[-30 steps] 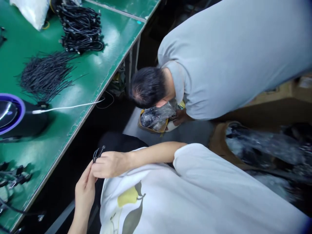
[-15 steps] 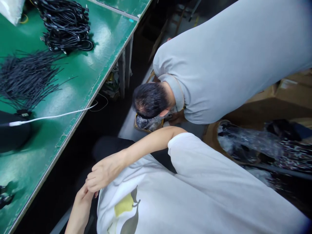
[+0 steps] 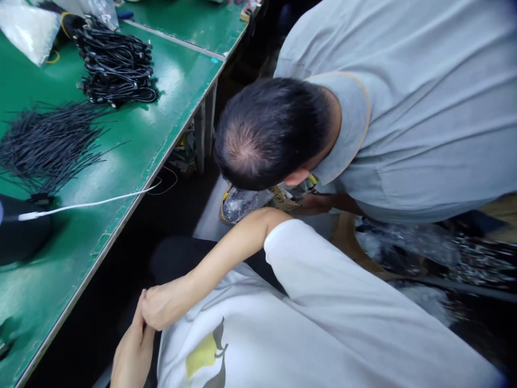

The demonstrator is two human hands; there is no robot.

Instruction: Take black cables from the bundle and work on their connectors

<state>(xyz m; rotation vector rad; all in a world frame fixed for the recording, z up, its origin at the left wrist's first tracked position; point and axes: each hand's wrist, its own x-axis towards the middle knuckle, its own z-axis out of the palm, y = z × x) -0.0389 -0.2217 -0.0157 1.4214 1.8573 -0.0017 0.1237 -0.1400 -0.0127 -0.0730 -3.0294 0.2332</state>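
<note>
My two hands are clasped together beside my white shirt (image 3: 307, 323). My right hand (image 3: 161, 308) is closed, its fingers curled in against the left one and mostly hidden. Below it, my left hand (image 3: 132, 345) has its thumb up along the right hand, and its other fingers lie partly out of sight underneath. No object shows in either hand. The green table (image 3: 133, 145) is the surface closest to them, and neither hand touches it.
A co-worker in a grey shirt (image 3: 404, 124) bends over a box holding clear plastic (image 3: 244, 203). Bundled black cables (image 3: 115, 64), loose black ties (image 3: 52, 143), a white cable (image 3: 97, 202) and a white bag (image 3: 30, 29) lie on the table. Plastic-wrapped goods (image 3: 412, 245) are behind.
The co-worker's head and shoulders have come up closer to me. My right hand's fingers, earlier visible over the left hand, are now tucked in. The table's contents sit slightly lower in view.
</note>
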